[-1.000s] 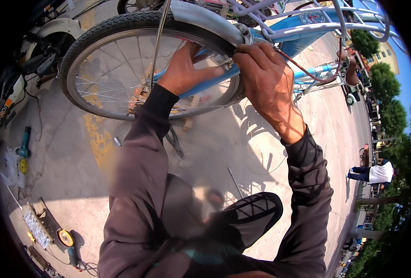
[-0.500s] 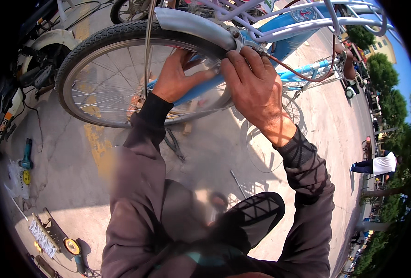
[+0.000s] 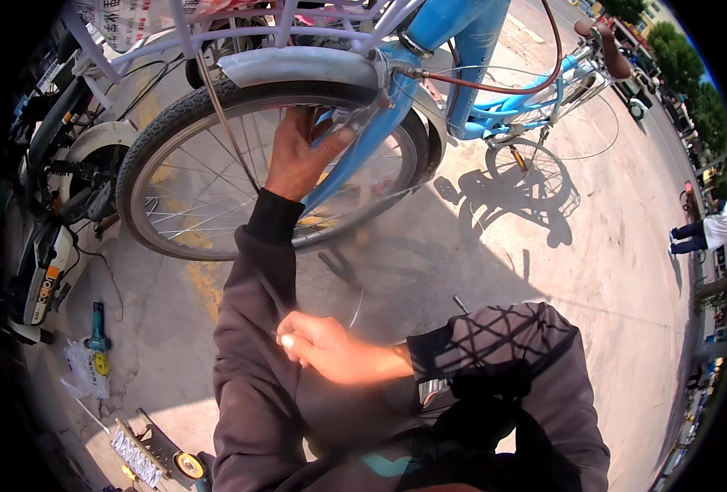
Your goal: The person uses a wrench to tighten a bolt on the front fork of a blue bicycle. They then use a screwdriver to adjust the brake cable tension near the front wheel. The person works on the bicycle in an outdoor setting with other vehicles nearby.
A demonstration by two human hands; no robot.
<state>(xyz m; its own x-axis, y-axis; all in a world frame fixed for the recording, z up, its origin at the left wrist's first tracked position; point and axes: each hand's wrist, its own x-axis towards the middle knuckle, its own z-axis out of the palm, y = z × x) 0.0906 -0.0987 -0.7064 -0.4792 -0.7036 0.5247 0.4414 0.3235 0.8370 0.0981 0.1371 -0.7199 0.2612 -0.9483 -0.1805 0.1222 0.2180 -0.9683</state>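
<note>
The front wheel of a blue bicycle (image 3: pixel 455 82) stands before me, its dark tyre (image 3: pixel 132 180) under a silver mudguard (image 3: pixel 298 67). My left hand (image 3: pixel 296 160) reaches up to the rim beside the blue fork (image 3: pixel 385 125). Its thumb presses the front brake (image 3: pixel 362 119), and the fingers curl behind, partly hidden. Lower down, over my left forearm, my right hand (image 3: pixel 331 348) is closed in a pinch, slightly blurred. Whatever lies between its fingertips is too small to name. A red-brown cable housing (image 3: pixel 503 87) curves away from the top of the fork.
A lilac wire basket (image 3: pixel 281 34) overhangs the wheel. Blurred pliers (image 3: pixel 336 266) lie on the ground below it. To the left are a scooter (image 3: pixel 48 271), a teal power tool (image 3: pixel 97 326) and an angle grinder (image 3: pixel 190 466). A person (image 3: pixel 712 230) stands far right.
My right hand has left the top of the fork and come down toward my lap, fingers pinched. The left hand stays at the brake. My view has shifted, showing more of the basket.
</note>
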